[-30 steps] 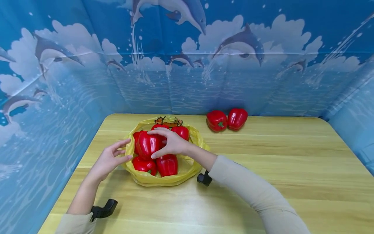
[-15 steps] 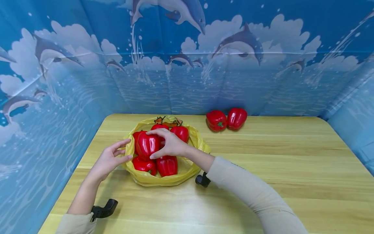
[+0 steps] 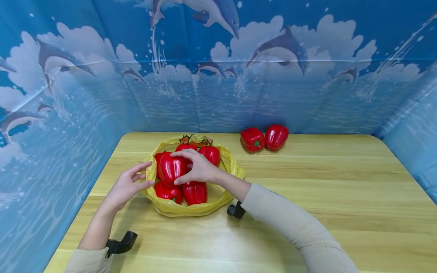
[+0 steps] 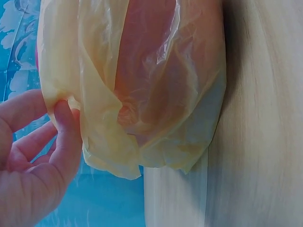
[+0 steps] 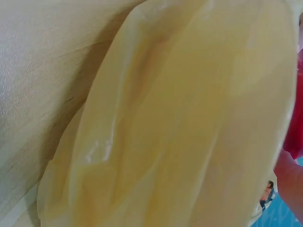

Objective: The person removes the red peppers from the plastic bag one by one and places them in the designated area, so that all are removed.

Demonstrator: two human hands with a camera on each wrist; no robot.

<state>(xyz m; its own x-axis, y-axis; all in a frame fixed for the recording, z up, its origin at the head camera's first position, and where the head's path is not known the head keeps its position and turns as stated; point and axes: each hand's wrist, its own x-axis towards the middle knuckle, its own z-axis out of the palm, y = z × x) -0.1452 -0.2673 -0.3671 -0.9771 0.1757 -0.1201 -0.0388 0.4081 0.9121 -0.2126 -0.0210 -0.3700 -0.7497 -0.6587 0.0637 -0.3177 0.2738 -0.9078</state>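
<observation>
A yellow plastic bag (image 3: 196, 211) stands wide open on the left half of the table, with several glossy red bell peppers inside, such as the front one (image 3: 195, 193). My right hand (image 3: 200, 167) reaches over the bag's right side and holds a bell pepper (image 3: 172, 169) at the left of the pile, thumb below and fingers over its top. At the left rim, my left hand (image 3: 125, 187) pinches the bag's edge. The left wrist view shows that thumb and finger at the crumpled plastic (image 4: 102, 118). In the right wrist view, bag wall (image 5: 189, 118) hides most of the right hand.
Two more red bell peppers, one with a green stem (image 3: 252, 140) and one beside it (image 3: 276, 138), lie at the table's back edge, right of the bag. A blue dolphin-print curtain (image 3: 218, 102) hangs behind and on both sides of the wooden table (image 3: 324, 182).
My right wrist has shifted very slightly left, still holding the same bell pepper. The left hand and the bag look the same.
</observation>
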